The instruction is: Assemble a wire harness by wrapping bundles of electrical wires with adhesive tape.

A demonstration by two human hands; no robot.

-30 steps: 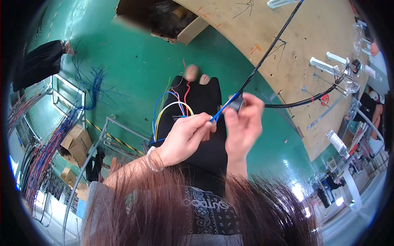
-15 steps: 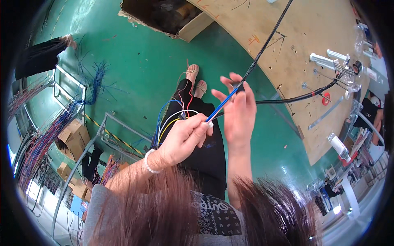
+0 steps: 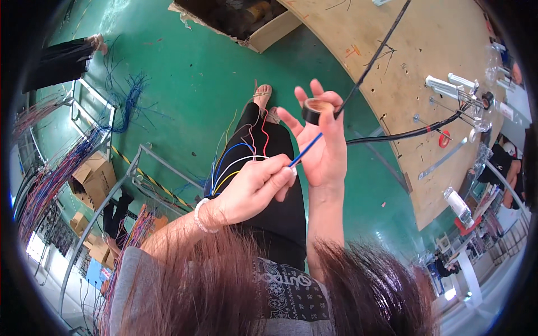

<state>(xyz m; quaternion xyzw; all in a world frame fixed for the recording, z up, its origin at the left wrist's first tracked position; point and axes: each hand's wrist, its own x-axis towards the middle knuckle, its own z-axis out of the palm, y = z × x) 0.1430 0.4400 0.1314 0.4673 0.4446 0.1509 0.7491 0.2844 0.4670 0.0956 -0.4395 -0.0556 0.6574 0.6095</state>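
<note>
A blue wire (image 3: 306, 150) is pinched between the thumb and fingers of my left hand (image 3: 255, 183). Something small and white shows at those fingertips. My right hand (image 3: 324, 151), palm up, holds a roll of black tape (image 3: 311, 113) between thumb and fingers; its other fingers are spread. From behind the roll, a black-wrapped cable (image 3: 370, 66) runs up and to the right, in line with the blue wire. Loose blue, white, yellow and red wires (image 3: 223, 158) hang below my left hand over my legs. A second, thicker black cable (image 3: 386, 137) passes behind my right hand.
A wooden board (image 3: 403, 106) with pegs, cable and a red tape roll (image 3: 444, 139) stands on the right. A cardboard box (image 3: 272, 32) is at the far side. Metal frames (image 3: 134, 162) and wire bundles (image 3: 61, 173) fill the left. Other people are at the edges.
My right hand has turned and risen slightly beside the wire, so the tape roll now shows plainly. My left hand keeps its pinch and has shifted only slightly.
</note>
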